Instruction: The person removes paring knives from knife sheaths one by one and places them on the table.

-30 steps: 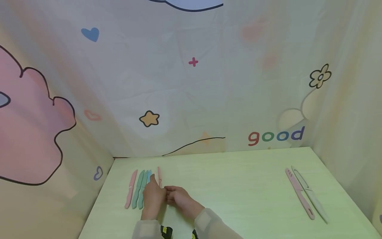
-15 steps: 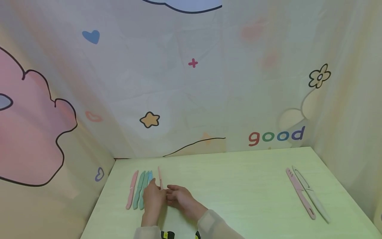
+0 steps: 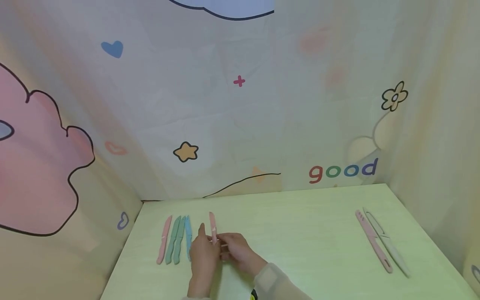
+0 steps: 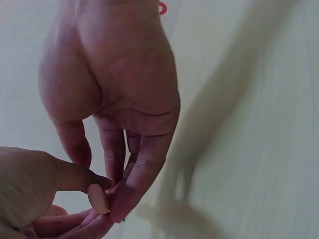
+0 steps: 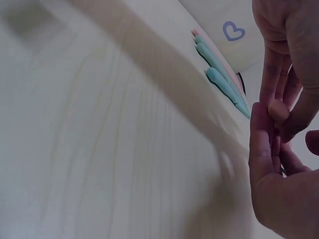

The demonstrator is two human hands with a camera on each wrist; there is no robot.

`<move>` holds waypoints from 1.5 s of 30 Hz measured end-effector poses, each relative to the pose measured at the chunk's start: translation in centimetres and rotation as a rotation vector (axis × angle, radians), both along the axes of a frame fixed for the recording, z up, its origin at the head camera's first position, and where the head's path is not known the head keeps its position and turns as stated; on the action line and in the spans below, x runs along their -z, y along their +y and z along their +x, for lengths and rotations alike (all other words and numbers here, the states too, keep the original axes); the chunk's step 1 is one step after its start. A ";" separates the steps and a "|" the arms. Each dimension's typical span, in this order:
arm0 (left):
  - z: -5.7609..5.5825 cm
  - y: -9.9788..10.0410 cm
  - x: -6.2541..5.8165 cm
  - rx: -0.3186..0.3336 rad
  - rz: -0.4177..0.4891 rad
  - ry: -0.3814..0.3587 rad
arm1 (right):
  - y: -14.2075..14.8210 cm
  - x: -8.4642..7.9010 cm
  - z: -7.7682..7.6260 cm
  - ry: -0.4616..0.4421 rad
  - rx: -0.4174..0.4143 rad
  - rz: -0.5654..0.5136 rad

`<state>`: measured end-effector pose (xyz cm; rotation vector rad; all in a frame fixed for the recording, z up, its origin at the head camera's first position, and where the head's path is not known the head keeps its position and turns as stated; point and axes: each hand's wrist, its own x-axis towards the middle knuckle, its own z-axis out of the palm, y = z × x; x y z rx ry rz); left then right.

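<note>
My left hand pinches a pink eyebrow razor by its handle, between thumb and fingers. The blade end points away from me, above the table. In the left wrist view the handle's rounded end sits under the left thumb. My right hand is close on the right; its bent fingertips touch the handle while its thumb stays apart. Left of the hands lie a pink razor, two green razors and a blue razor, the blue one partly hidden by the left hand.
At the table's right side lie a longer pink razor-like tool with a slotted handle and a pale green one with a looped end. A printed curtain rises behind the pale table.
Both hands have shifted right, carrying the pink razor along. It has turned to show its broad face, and more of the blue razor is uncovered.
</note>
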<state>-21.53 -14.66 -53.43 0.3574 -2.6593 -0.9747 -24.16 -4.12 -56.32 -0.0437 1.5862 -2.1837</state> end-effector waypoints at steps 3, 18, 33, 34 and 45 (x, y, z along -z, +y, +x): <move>0.1 0.9 0.3 0.004 -0.013 0.031 | 0.7 0.0 0.0 0.016 0.026 0.062; 0.8 3.4 0.6 0.239 0.201 -0.012 | 5.5 0.0 0.6 0.119 0.046 0.173; -1.9 4.5 1.1 0.324 0.680 -0.125 | 8.8 -1.5 2.8 0.136 0.069 0.218; -2.0 4.7 1.0 0.336 0.712 -0.129 | 9.1 -1.6 3.0 0.138 0.074 0.215; -1.7 6.8 -1.9 0.424 0.877 -0.175 | 11.6 -2.5 4.5 0.114 0.123 0.220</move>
